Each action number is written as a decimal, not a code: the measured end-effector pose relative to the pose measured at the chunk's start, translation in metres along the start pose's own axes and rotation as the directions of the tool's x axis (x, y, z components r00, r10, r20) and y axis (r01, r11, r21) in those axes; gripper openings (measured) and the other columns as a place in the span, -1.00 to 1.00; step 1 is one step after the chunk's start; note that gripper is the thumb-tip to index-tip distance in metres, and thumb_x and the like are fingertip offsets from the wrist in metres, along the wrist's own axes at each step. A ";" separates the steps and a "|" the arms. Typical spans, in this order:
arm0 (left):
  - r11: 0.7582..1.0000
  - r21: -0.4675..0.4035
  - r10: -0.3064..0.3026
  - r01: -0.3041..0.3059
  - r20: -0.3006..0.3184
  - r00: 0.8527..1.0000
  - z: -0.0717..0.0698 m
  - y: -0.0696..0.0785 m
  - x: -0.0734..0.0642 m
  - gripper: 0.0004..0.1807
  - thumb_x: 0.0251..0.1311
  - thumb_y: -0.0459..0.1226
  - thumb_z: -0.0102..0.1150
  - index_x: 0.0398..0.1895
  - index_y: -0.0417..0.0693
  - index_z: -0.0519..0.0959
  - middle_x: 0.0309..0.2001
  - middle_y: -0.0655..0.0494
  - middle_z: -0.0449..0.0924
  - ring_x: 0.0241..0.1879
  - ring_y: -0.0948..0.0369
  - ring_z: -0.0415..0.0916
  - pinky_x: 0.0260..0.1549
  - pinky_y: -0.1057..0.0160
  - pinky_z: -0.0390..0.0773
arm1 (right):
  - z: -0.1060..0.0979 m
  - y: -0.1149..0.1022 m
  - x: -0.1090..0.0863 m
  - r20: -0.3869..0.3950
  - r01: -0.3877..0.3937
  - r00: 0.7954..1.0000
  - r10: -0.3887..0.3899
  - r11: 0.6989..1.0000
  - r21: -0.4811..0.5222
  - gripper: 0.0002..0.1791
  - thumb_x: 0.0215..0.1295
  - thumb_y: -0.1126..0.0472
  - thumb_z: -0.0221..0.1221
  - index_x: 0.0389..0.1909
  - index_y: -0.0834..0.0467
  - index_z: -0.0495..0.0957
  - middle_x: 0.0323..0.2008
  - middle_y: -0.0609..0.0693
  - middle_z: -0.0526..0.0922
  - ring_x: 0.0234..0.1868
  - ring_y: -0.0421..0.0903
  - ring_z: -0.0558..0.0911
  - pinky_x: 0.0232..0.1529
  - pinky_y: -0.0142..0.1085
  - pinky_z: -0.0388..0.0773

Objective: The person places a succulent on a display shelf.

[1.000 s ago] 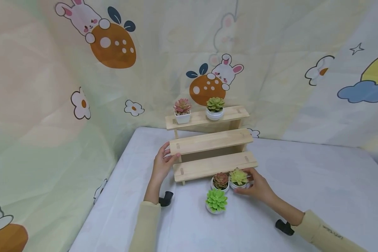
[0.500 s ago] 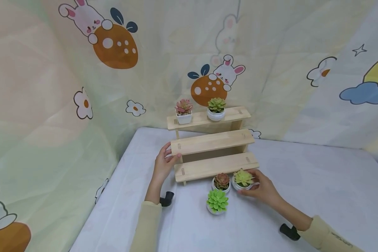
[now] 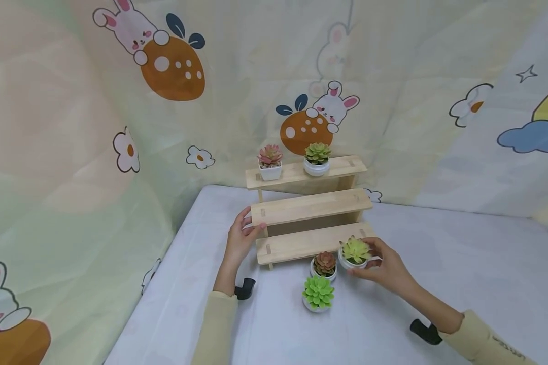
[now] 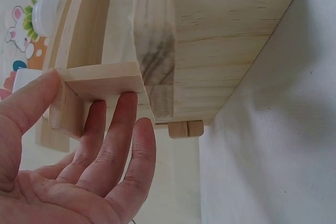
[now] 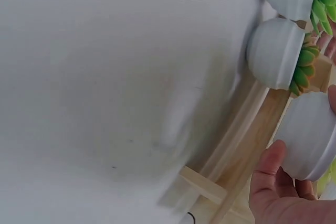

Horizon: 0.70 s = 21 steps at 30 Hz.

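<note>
A makeshift, studio-like corner: creased cloth (image 3: 246,61) printed with rabbits (image 3: 332,107) and flowers (image 3: 200,157) closes off the far and left sides of a white table (image 3: 461,274); the room beyond is hidden.

Between left hand (image 3: 240,243) and right hand (image 3: 385,266), the table (image 3: 274,334) bears two succulents (image 3: 324,264) (image 3: 318,292) and a shelf (image 3: 311,206) holding two potted plants (image 3: 270,162) (image 3: 317,158).

We've got one yellow-green potted succulent (image 3: 355,252), pointed leaves in a rosette, round white pot (image 5: 305,135), roughly upright and held in the air just at the bottom tier's (image 3: 308,244) front edge, right end; contact there we can't tell. We also have the pale wood three-tier shelf (image 3: 311,207), standing upright, boards stepping up toward the back.
</note>
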<state>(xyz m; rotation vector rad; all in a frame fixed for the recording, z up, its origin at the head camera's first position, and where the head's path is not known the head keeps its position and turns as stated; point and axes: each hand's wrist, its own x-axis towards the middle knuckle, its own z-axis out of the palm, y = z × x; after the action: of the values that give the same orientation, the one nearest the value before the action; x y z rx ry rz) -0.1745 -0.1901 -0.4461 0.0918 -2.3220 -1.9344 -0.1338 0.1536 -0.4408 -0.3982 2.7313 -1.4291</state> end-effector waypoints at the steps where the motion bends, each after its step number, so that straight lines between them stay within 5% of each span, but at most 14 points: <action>1: 1.000 -0.001 0.000 0.000 -0.004 1.000 0.000 0.000 0.000 -0.22 0.24 -0.25 0.30 0.46 -0.20 0.16 0.15 -0.32 0.48 0.07 -0.18 0.55 0.02 0.01 0.59 | -0.001 -0.001 0.001 0.002 0.011 1.000 -0.011 1.000 -0.003 -0.17 -0.09 0.26 0.53 0.18 0.40 0.32 -0.08 0.25 0.57 -0.26 -0.09 0.57 -0.31 -0.37 0.61; 21: 1.000 0.013 0.010 -0.010 -0.018 1.000 0.000 0.002 -0.002 -0.23 0.24 -0.27 0.30 0.45 -0.22 0.18 0.10 -0.31 0.51 0.04 -0.16 0.57 0.00 0.04 0.60 | -0.007 -0.034 0.027 -0.033 0.099 0.995 -0.097 0.994 0.054 -0.22 -0.03 0.33 0.48 0.20 0.41 0.31 0.00 0.25 0.51 -0.21 -0.32 0.50 -0.27 -0.37 0.61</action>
<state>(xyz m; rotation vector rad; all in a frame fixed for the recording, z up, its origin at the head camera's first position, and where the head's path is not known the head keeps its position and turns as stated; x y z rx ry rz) -0.1729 -0.1899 -0.4446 0.0981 -2.3187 -1.9061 -0.1542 0.1337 -0.4068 -0.5190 2.7239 -1.5420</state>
